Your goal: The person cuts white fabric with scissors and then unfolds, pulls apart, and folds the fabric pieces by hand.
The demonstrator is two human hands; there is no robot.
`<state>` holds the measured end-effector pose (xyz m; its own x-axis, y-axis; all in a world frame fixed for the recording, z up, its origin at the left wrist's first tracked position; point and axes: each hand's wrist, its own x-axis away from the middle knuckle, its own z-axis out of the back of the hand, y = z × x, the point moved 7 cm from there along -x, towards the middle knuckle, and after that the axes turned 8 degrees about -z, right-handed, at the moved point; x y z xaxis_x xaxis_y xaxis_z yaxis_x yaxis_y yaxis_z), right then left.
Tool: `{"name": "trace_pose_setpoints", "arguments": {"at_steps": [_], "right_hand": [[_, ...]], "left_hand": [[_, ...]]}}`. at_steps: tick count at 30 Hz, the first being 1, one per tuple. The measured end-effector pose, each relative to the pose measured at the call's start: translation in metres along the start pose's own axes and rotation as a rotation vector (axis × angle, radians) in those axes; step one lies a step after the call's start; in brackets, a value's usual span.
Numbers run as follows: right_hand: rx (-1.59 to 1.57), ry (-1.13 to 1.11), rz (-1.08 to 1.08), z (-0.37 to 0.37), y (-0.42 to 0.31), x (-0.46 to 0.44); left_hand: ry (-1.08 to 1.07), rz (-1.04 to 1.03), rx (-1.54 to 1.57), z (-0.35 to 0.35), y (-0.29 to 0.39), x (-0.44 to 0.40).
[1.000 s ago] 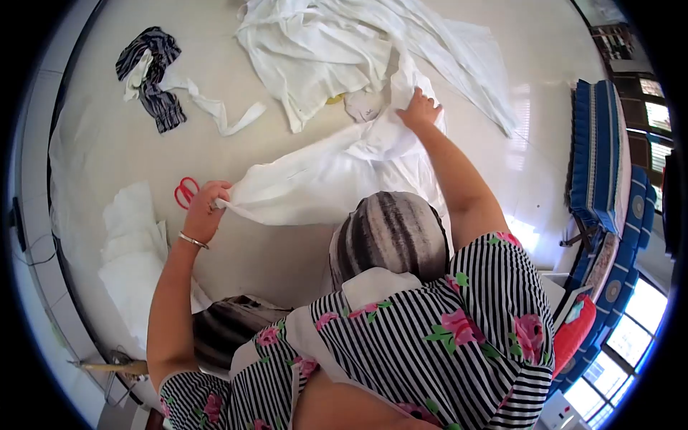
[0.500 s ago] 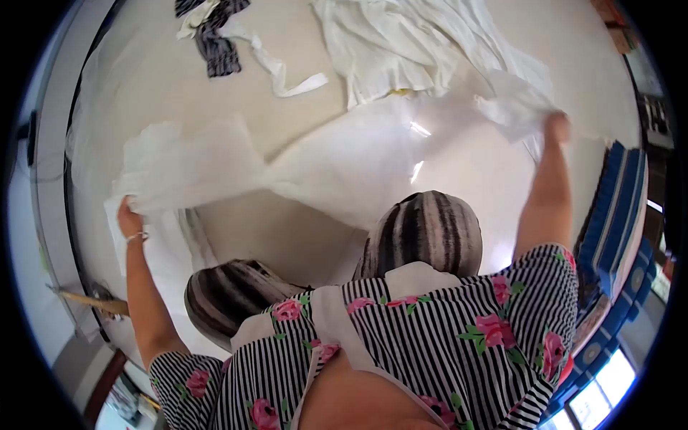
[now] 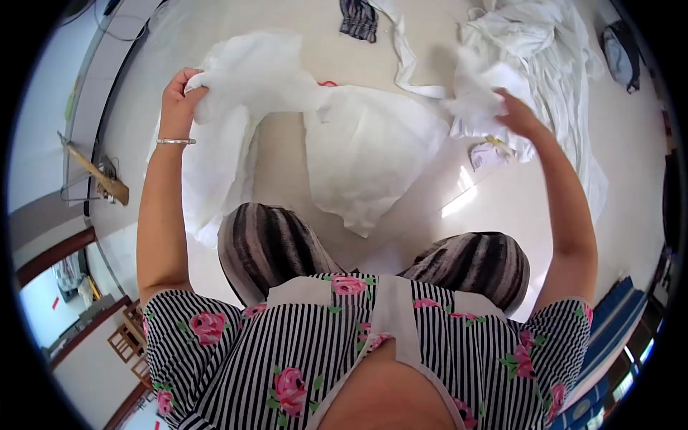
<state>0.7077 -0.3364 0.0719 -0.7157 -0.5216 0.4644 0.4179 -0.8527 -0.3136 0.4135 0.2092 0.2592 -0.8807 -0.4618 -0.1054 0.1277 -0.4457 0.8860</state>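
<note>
At the upper left, my left hand (image 3: 183, 93) wears a thin bracelet at the wrist and pinches the edge of a thin white cloth (image 3: 258, 75). My right hand (image 3: 517, 115), slightly smeared by motion, is closed on a raised, blurred part of white cloth (image 3: 476, 86) at the upper right. Between the hands, a wide white panel (image 3: 373, 150) hangs or lies over the pale floor (image 3: 279, 158). Whether it joins both held parts as one piece I cannot make out. Another white length (image 3: 215, 179) trails below my left hand, beside my knee.
A heap of white cloth (image 3: 552, 64) lies at the upper right. Nearby are a dark patterned cloth (image 3: 358, 20), a white strip (image 3: 405, 57), a small pale bundle (image 3: 489, 155) and a grey-black item (image 3: 620, 56). A wooden-handled tool (image 3: 97, 172) is at left.
My view has turned, shifting the floor items to the right. Both hands have moved up in view, still holding white cloth. The twisted span between them now shows as a broader panel.
</note>
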Motion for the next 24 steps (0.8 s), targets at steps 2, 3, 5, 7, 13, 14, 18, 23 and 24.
{"name": "trace_pose_setpoints", "arguments": {"at_steps": [2, 3, 5, 7, 13, 14, 18, 23, 24], "right_hand": [[0.108, 0.051, 0.322, -0.004, -0.123, -0.002], [-0.003, 0.063, 0.41, -0.003, -0.173, -0.007], [-0.048, 0.06, 0.514, 0.009, -0.264, -0.006], [-0.065, 0.039, 0.571, 0.007, -0.318, -0.017], [-0.865, -0.509, 0.265, -0.059, -0.322, -0.084], [-1.221, -0.702, 0.225, -0.068, -0.322, -0.085], [-0.996, -0.71, 0.171, -0.075, -0.334, -0.061], [-0.703, -0.381, 0.523, 0.005, -0.391, -0.02], [-0.611, -0.279, 0.699, 0.028, -0.405, 0.006]], "left_hand": [[0.043, -0.027, -0.046, 0.002, 0.019, 0.009], [-0.005, -0.102, -0.069, 0.002, 0.029, 0.011], [-0.103, -0.248, -0.112, 0.002, 0.046, 0.015], [-0.067, -0.252, -0.124, 0.01, 0.064, 0.023], [0.089, -0.212, 0.19, 0.055, 0.093, 0.051], [0.111, -0.185, 0.204, 0.064, 0.087, 0.055], [0.159, 0.017, -0.285, 0.083, 0.024, 0.087], [-0.346, -0.069, -0.583, 0.01, 0.041, 0.078], [-0.301, -0.169, -0.462, -0.005, 0.066, 0.065]]}}
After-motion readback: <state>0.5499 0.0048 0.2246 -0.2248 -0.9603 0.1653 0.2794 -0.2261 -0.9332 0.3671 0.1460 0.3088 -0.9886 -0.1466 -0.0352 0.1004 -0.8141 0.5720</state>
